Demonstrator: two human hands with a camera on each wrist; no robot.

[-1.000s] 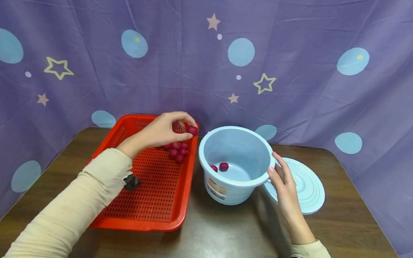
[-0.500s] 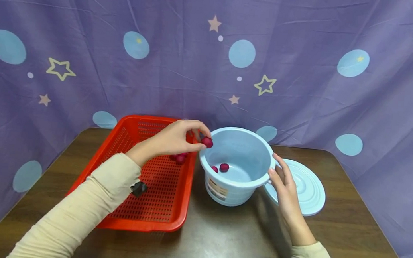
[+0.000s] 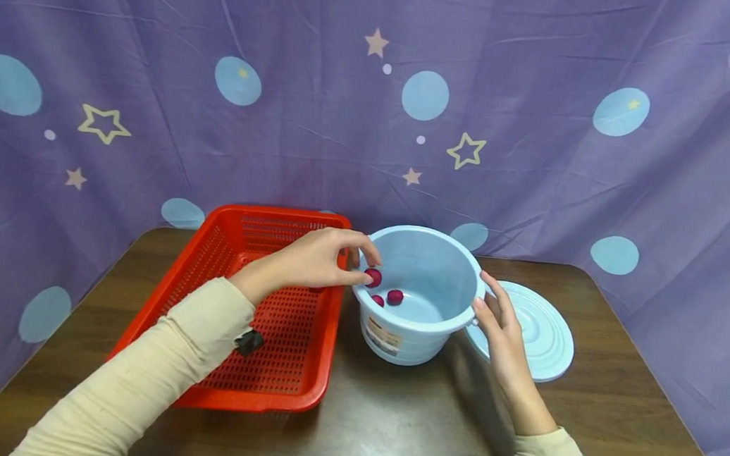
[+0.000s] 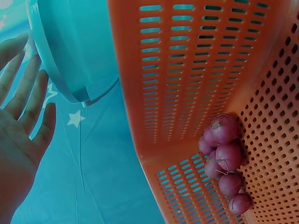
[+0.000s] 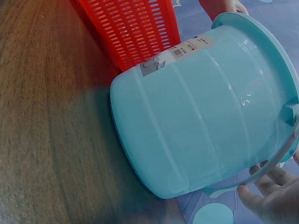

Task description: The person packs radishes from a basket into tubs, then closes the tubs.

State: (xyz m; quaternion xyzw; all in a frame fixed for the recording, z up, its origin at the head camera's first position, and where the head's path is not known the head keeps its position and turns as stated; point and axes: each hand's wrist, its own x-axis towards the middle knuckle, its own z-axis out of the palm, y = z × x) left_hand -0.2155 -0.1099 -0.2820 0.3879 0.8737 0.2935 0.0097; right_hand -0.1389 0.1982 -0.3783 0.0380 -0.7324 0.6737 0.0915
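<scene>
A light blue bucket [image 3: 424, 325] stands at the table's middle with two red balls [image 3: 395, 297] on its bottom. My left hand [image 3: 365, 267] hovers over its left rim; a third red ball [image 3: 373, 278] is just under the fingertips, inside the bucket. In the left wrist view the left hand [image 4: 23, 116] shows straight fingers and holds nothing. My right hand [image 3: 487, 301] grips the bucket's right side, thumb and fingers pinching the handle [image 5: 261, 191]. Several red balls [image 4: 224, 163] lie in a corner of the red perforated basket [image 3: 266, 362].
A light blue lid [image 3: 538, 332] lies flat on the brown table [image 3: 390, 420], right of the bucket and behind my right hand. A purple cloth with stars and dots [image 3: 373, 115] hangs behind the table and along both sides.
My left hand carried a red ball from the basket rightward over the bucket's rim and let it go. The right hand stayed on the bucket.
</scene>
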